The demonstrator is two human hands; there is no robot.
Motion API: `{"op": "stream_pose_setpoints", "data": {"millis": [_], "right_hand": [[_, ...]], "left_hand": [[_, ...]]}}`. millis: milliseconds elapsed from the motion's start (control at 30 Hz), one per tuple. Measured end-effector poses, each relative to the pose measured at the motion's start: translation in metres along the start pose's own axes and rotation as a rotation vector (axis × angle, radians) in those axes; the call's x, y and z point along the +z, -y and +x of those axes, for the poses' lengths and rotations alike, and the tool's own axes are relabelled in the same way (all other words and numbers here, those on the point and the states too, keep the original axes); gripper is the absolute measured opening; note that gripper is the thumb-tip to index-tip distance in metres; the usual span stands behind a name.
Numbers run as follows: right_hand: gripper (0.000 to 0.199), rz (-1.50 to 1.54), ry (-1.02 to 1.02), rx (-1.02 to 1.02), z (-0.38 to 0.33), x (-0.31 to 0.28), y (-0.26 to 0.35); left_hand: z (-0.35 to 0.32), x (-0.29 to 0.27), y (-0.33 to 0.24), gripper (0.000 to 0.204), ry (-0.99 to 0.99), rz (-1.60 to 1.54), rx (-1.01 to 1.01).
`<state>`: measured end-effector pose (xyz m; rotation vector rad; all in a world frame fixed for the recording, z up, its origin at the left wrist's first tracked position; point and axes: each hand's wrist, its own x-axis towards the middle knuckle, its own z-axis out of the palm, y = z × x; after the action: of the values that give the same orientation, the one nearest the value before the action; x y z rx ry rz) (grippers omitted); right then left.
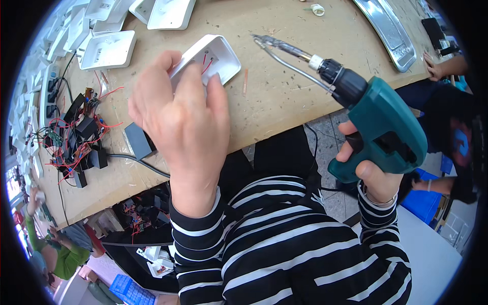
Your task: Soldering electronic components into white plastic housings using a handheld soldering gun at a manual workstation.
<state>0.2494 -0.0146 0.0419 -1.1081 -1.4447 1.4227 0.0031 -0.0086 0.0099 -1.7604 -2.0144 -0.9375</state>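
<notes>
My left hand (185, 114) is closed around a white plastic housing (231, 58), tilted over the table, with fingers reaching into its open side. Two short red wires (207, 65) show inside the housing; what the fingertips touch is partly hidden. In my right hand (373, 175) is a teal soldering gun (389, 122), gripped by its handle with fingers at the trigger. Its tip and thin metal feed tube point up and left, apart from the housing. A thin copper-coloured strip (245, 82) lies on the table between the two.
Circuit boards with red wires and dark boxes (84, 134) are heaped on the left, beside a power strip (51, 91). More white housings (108, 50) fill the far left. A metal tray (389, 33) lies at far right, near another person's hand (433, 68). A cable crosses the table edge.
</notes>
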Motion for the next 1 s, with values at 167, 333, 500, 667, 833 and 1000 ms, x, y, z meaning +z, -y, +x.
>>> {"op": "stream_pose_setpoints", "data": {"millis": [167,333,500,667,833,1000], "right_hand": [[0.071,0.015,0.011,-0.073,0.001,-0.008,-0.003],[0.063,0.005,0.015,-0.083,-0.008,-0.012,-0.006],[0.063,0.001,-0.01,-0.149,-0.01,-0.014,-0.004],[0.061,0.019,0.046,-0.216,-0.01,-0.012,-0.002],[0.061,0.074,0.088,-0.203,-0.008,-0.004,-0.006],[0.061,0.099,0.111,-0.197,-0.004,0.003,-0.003]], "left_hand": [[-0.007,-0.021,0.005,0.054,-0.053,0.042,0.043],[-0.012,-0.006,0.012,0.075,0.147,-0.146,-0.111],[-0.004,-0.038,0.025,0.071,-0.036,-0.256,-0.032],[-0.034,-0.131,0.083,0.089,-0.136,-1.634,-0.636],[-0.156,-0.206,0.152,0.098,0.057,-1.527,-0.692],[-0.247,-0.289,0.134,0.084,0.375,-0.778,-1.361]]}}
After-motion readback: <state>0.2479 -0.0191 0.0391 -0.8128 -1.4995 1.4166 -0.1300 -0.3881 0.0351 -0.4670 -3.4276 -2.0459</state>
